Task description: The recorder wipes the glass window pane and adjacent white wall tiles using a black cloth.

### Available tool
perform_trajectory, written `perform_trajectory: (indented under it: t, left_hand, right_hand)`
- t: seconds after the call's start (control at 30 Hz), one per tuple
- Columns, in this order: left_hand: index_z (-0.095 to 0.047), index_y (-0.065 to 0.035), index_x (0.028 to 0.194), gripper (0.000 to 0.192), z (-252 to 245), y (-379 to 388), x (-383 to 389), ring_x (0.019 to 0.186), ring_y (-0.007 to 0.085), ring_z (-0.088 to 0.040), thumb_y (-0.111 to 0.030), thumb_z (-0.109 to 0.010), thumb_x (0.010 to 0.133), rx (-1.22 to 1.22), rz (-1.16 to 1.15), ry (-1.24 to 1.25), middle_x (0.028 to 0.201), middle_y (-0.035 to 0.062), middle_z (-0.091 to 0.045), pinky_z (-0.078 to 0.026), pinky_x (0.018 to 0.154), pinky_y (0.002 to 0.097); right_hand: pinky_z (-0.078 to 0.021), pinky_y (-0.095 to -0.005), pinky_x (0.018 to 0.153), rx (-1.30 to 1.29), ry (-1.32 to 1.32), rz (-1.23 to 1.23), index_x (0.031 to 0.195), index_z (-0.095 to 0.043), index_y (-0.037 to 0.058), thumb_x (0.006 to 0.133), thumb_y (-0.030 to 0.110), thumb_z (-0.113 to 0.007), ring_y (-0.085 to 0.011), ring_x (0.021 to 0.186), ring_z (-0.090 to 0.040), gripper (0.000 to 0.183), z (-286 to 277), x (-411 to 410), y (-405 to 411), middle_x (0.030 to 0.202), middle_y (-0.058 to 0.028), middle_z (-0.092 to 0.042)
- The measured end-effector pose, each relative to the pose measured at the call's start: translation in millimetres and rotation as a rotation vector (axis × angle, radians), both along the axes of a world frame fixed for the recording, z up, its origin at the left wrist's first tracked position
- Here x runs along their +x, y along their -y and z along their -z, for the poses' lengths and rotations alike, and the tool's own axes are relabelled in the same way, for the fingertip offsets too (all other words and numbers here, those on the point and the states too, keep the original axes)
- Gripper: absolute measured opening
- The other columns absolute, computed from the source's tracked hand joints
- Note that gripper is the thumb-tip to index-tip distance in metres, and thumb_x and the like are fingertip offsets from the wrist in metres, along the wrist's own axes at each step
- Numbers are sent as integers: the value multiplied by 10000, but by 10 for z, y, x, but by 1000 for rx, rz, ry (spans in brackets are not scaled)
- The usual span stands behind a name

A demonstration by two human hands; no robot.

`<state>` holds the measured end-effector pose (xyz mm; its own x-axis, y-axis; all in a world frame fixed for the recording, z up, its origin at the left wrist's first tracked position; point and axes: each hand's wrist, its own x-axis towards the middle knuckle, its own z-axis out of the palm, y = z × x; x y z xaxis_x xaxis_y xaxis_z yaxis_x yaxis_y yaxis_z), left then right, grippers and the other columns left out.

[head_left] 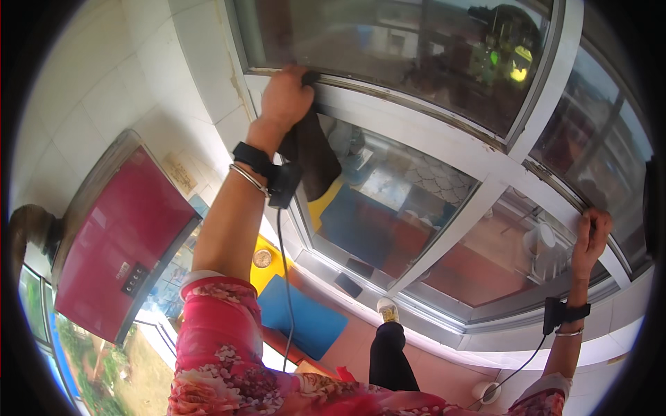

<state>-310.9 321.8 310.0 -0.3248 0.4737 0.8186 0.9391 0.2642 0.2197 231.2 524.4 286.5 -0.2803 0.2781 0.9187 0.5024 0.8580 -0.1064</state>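
A dark cloth (315,151) hangs from my left hand (286,96), which is closed on it against the ledge at the lower edge of the upper window pane (395,47). Over at the right, my right hand (591,239) rests with curled fingers at the white window frame (551,192); whether it grips the frame is hard to tell. Both wrists wear a black strap with a small box and a cable. Lower glass panes (385,197) lie between my arms.
To the left a red range hood (125,244) is mounted near the tiled wall (93,109). Below are a blue panel (302,317), a yellow surface (268,270) with a small round container (262,258), and a white bucket (486,392) on the floor. One shoe (387,309) stands at the window sill.
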Motion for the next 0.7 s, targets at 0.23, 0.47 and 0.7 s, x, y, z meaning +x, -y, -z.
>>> perform_trajectory:
  t: [0.23,0.47,0.7]
  left_hand:
    - [-601,-10,1034,347,80,-345,1158,992,358,-539,-93,-531,704,15,76,-42,1076,155,-576,-454,857,411]
    - [-596,-11,945,285,95,-754,2287,900,340,-546,-89,-577,671,9,146,-94,1013,135,-561,-481,772,419]
    - [-563,4,971,316,222,-831,2650,907,341,-522,-89,-594,671,131,258,-41,1008,150,-520,-474,765,422]
  right_hand:
    - [-411,-313,723,79,-5,3,810,-556,15,796,31,-565,-241,781,-501,24,-77,-158,153,809,-97,-511]
    - [-425,-305,664,111,-108,10,784,-581,35,745,29,-604,-215,739,-509,45,-47,-222,79,777,-63,-521]
    - [-427,-306,657,134,-75,72,762,-582,61,745,71,-606,-213,742,-514,31,-63,-263,134,763,-41,-528]
